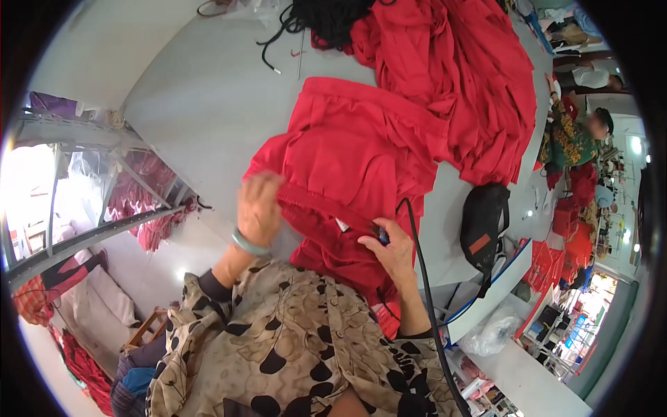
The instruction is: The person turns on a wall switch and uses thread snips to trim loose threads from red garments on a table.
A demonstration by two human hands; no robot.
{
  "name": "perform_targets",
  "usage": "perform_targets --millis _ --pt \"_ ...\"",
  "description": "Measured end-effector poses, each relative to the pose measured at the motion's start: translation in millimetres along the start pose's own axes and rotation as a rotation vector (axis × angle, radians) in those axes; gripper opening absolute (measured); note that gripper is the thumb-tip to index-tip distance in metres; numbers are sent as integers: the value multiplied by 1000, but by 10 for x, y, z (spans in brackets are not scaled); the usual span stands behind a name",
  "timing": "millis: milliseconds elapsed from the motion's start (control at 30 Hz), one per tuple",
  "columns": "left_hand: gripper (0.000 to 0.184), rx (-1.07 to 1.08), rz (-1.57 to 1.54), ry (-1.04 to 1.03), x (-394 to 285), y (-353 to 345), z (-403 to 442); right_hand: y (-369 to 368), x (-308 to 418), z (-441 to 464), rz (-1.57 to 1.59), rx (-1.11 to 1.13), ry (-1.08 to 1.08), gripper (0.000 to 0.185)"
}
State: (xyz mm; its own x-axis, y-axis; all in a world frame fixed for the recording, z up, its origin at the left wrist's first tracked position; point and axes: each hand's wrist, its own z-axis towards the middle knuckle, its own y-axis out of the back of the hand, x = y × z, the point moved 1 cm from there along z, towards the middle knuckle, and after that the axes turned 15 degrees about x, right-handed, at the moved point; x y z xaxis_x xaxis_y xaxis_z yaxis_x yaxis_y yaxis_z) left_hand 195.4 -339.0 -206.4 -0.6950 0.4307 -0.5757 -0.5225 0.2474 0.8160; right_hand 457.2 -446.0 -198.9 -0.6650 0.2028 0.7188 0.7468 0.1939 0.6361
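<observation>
A red garment [340, 167] with a gathered elastic waistband lies at the table's near edge, partly over my lap. My left hand [259, 212], a pale green bangle [250, 243] on its wrist, is at the left end of the waistband; motion smears its fingers. At the waistband's right end, my right hand [393, 251] is closed around a small dark-blue object [382, 235], mostly hidden by the fingers. A small white label [342, 224] shows inside the waistband between the hands. Beside my right hand runs a black cable [424, 278].
A large heap of red fabric [458, 76] lies at the far right of the table [201, 90]. Black cords [326, 21] and a thin metal rod [300, 55] lie at the back. A black pouch [484, 226] sits right. Another person [580, 135] is farther off.
</observation>
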Motion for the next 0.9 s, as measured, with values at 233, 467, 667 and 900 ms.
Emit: perform_targets --millis 233,467,667,900 --pt "43 12 -44 169 522 -190 -93 -69 -205 -156 1 -123 105 26" --pt "38 88 -576 210 358 -96 145 344 -7 -190 146 -280 -2 24" --pt "43 -64 -414 -49 -132 60 153 584 -233 -531 38 -456 -11 22" --pt "50 206 -153 101 340 -599 -53 70 -736 -536 49 -198 -165 29"
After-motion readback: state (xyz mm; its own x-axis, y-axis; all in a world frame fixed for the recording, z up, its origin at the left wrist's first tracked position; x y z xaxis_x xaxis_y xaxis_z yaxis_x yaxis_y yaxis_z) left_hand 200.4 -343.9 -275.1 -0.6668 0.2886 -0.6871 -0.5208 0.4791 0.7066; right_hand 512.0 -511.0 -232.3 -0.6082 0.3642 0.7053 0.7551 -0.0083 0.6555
